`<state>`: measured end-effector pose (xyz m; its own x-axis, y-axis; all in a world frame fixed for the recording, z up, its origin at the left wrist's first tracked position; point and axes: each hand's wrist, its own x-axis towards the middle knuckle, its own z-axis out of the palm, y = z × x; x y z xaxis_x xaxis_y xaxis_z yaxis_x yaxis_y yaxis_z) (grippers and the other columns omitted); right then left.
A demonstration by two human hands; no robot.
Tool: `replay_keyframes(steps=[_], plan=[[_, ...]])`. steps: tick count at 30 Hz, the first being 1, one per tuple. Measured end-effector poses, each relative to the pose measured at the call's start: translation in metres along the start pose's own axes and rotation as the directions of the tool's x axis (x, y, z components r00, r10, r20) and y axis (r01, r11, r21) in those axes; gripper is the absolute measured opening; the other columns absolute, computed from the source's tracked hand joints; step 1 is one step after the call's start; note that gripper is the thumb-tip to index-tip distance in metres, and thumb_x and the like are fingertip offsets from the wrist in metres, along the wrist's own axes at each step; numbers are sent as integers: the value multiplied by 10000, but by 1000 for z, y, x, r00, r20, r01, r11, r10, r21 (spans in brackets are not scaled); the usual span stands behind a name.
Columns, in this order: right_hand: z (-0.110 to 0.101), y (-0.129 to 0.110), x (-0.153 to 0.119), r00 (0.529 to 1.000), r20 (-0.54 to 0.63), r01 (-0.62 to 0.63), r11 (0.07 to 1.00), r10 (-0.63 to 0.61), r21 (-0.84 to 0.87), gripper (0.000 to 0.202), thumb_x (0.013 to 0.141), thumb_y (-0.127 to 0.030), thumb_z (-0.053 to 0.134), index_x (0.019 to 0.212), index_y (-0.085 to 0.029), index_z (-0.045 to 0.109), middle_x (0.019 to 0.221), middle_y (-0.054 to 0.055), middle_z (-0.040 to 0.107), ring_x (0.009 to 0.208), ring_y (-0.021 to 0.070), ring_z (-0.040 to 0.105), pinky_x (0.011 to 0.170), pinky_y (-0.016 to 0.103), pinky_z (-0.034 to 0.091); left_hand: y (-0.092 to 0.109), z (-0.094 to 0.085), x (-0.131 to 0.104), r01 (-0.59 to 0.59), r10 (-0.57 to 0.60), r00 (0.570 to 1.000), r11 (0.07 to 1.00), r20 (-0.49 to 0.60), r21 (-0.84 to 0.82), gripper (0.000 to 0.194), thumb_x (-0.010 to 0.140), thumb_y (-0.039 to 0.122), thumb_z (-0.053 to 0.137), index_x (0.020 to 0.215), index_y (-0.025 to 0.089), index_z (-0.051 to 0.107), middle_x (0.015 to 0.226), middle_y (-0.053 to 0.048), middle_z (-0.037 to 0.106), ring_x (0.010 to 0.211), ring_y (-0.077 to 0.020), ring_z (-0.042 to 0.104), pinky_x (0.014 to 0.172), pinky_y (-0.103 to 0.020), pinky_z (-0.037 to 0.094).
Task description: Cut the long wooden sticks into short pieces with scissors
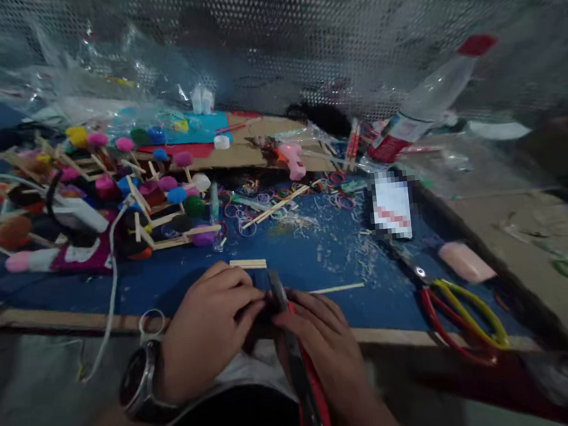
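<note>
My left hand (213, 317), with a watch on its wrist, is closed at the near edge of the blue table (179, 270). Its fingertips pinch something dark and small that I cannot make out. Close beside it, my right hand (321, 340) is wrapped round a red-handled metal tool (299, 372), its blade end pointing up between the hands. Short pale sticks (247, 264) lie just beyond my left fingers. One thin stick (339, 288) rests to the right of my right hand.
Many sticks with coloured balls (154, 192) are piled at the left, beside a glue bottle (62, 258). Scissors (454, 310), a pink block (467, 261) and a tilted plastic bottle (429, 102) are on the right. Rubber bands (247, 224) and scraps lie mid-table.
</note>
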<state>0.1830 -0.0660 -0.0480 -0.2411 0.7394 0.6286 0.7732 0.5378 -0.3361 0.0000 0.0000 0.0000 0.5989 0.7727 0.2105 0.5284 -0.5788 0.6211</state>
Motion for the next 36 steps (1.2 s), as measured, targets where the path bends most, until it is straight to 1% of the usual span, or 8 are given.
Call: replay_keyframes(steps=[5, 9, 15, 19, 22, 27, 33, 36], plan=[[0, -2, -2, 999, -17, -31, 1000, 31, 3, 123, 932, -159, 579, 1014, -213, 653, 958, 78, 760, 1080, 246, 657, 919, 386, 507, -1, -1, 3, 1, -1, 1000, 1000, 7, -9, 141, 914, 116, 606, 848, 177, 714, 836, -11, 648, 836, -167, 535, 754, -309, 426], [-10, -1, -6, 993, -55, -98, 993, 101, 58, 144, 881, -277, 687, 995, -213, 628, 961, 99, 698, 1059, 286, 609, 891, 430, 528, -2, 0, 3, -10, 10, 1000, 1000, -14, -5, 122, 906, 119, 619, 856, 175, 715, 830, -6, 648, 825, -163, 540, 758, -313, 429], [-20, 3, -12, 995, -69, -66, 997, 70, 51, 170, 952, -343, 559, 887, -197, 616, 826, 72, 560, 831, 237, 563, 698, 366, 513, -2, 2, 2, -4, 5, 1000, 1000, -28, 12, 94, 912, 174, 634, 881, 185, 723, 867, -15, 653, 856, -173, 559, 768, -319, 449], [-17, 2, -15, 991, -96, -84, 995, 90, 59, 51, 913, -211, 567, 891, -204, 613, 816, 61, 588, 791, 221, 591, 691, 365, 515, -3, 2, 2, -6, 7, 999, 1000, -33, 16, 97, 915, 191, 633, 878, 187, 723, 886, -16, 652, 867, -168, 563, 778, -316, 454], [-14, 2, -17, 993, -89, -78, 995, 84, 65, 160, 859, -112, 579, 985, -203, 616, 835, 60, 629, 779, 214, 622, 693, 363, 530, -3, 3, 2, -7, 8, 999, 1000, -39, 20, 100, 917, 197, 630, 886, 186, 724, 890, -16, 658, 870, -166, 564, 783, -318, 457], [-12, -6, -18, 977, -88, -191, 981, 194, 37, 277, 899, -146, 518, 1161, -184, 597, 849, 71, 665, 745, 217, 638, 696, 369, 531, -2, 2, 4, -16, 16, 999, 1000, -33, 17, 124, 924, 203, 614, 856, 175, 714, 843, -14, 661, 844, -164, 561, 781, -322, 459], [-11, -14, -13, 975, -62, -207, 974, 214, 94, 246, 882, -118, 515, 1084, -192, 633, 829, 56, 679, 724, 199, 651, 691, 342, 520, -2, 2, 5, -4, 4, 1000, 1000, -4, 7, 119, 918, 185, 612, 857, 177, 714, 846, -12, 665, 849, -168, 559, 776, -327, 454], [-11, -13, -11, 975, -44, -214, 970, 220, 113, 249, 882, -115, 511, 1078, -198, 640, 817, 52, 681, 730, 199, 648, 710, 351, 519, -3, 2, 4, -23, 23, 1000, 1000, -3, 8, 125, 923, 177, 604, 955, 188, 724, 878, -15, 664, 866, -170, 558, 800, -334, 456]])
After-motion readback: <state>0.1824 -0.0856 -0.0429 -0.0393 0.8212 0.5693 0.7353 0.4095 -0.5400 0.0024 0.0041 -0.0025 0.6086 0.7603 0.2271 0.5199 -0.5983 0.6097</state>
